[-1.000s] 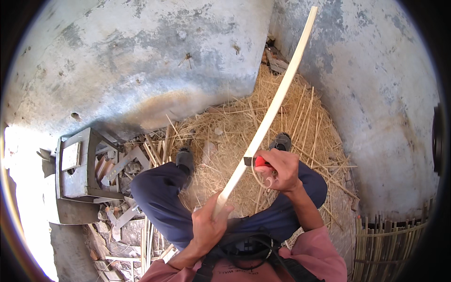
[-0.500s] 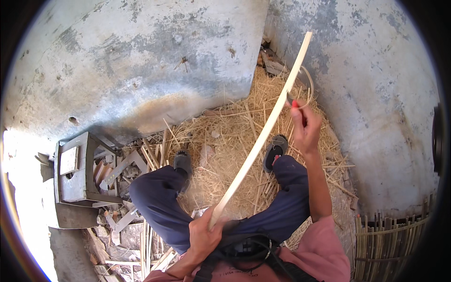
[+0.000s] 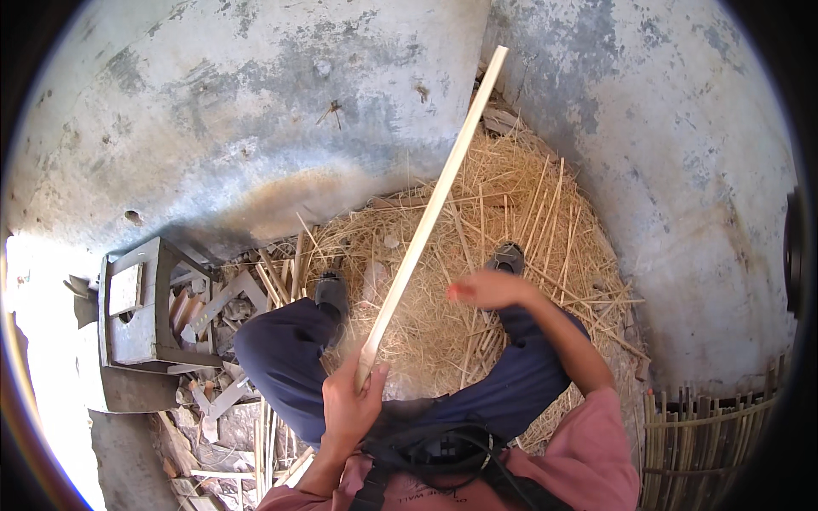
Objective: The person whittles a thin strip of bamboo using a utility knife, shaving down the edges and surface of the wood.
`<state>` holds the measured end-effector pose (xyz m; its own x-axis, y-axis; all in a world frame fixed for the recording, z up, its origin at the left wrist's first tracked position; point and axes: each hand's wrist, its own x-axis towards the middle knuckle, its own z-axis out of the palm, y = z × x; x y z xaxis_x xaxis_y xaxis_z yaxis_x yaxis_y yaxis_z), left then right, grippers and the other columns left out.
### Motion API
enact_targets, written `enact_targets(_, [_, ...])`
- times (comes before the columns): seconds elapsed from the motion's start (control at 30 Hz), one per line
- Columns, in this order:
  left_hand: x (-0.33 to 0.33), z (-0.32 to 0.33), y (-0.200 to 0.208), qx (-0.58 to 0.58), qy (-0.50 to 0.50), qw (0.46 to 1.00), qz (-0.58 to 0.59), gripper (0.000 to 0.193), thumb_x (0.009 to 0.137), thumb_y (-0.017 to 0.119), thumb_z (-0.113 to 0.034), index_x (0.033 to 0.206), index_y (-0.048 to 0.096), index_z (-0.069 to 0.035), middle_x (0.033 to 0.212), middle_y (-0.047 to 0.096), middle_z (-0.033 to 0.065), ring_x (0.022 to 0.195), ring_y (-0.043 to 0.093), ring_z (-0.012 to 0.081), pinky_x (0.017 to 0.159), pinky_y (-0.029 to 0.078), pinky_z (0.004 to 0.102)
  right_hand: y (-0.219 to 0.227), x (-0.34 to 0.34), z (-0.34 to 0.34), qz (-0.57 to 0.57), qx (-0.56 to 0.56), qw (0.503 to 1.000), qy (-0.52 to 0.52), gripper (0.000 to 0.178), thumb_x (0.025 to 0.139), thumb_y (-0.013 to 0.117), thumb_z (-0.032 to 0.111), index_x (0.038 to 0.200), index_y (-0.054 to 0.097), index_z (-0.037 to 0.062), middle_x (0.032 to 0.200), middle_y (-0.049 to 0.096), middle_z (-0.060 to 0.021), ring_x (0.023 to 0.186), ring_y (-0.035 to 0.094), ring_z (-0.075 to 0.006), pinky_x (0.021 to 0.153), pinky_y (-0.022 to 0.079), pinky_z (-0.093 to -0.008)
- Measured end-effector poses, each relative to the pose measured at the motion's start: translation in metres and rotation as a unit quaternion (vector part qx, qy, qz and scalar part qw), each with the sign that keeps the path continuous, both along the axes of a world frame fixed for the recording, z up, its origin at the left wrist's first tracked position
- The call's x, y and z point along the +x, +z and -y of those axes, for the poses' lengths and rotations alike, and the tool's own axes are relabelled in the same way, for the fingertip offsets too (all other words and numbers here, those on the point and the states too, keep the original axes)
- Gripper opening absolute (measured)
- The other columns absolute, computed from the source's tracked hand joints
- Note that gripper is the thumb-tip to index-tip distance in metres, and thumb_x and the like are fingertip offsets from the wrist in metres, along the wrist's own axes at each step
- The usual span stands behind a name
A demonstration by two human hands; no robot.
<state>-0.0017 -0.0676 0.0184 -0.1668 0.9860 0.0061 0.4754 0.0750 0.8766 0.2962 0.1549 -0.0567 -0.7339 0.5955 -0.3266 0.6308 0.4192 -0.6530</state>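
Note:
My left hand [image 3: 351,402] is closed around the lower end of a long, pale wooden strip [image 3: 439,196]. The strip slants up and away to the right, its far end in front of the wall corner. To the right of the strip, apart from it, my right hand [image 3: 494,289] is closed on a small red-handled knife [image 3: 461,292]. Motion smears the knife, and its blade cannot be made out now. Both hands are above my knees.
Straw-like shavings [image 3: 477,221] cover the ground around my shoes. A battered wooden stool frame [image 3: 132,311] lies at the left among rubble and offcuts. Plastered walls [image 3: 281,85] meet ahead. A slatted basket [image 3: 707,434] stands at the lower right.
My right hand with the knife has come down and left, away from the strip. A curled shaving at the blade is gone from view. The strip's far end has swung left.

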Motion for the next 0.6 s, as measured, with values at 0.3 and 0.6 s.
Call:
enact_targets(0.3, [0.003,-0.026,-0.006,0.038,0.021,0.996,0.077,0.043,0.096,0.078,-0.008,0.129,0.050,0.001,0.081,0.071,0.0053,0.068,0.059,0.0070,0.062,0.047,0.0247,0.075,-0.027,0.043,-0.069,0.115,0.969,-0.206,0.036,0.106,0.061,0.035,0.117,0.067,0.0016,0.090,0.073,-0.0196,0.086,0.072,-0.0387,0.077,0.054,-0.0466])
enact_targets(0.6, [0.020,-0.039,0.017,0.029,-0.007,0.994,0.109,0.072,0.082,0.094,-0.012,0.129,0.040,-0.001,0.077,0.059,-0.0013,0.070,0.052,0.0040,0.062,0.045,0.0214,0.091,-0.059,0.091,-0.317,0.113,0.934,-0.123,0.024,0.100,0.073,0.024,0.111,0.068,0.0039,0.084,0.069,-0.0140,0.072,0.070,-0.0278,0.065,0.053,-0.0364])
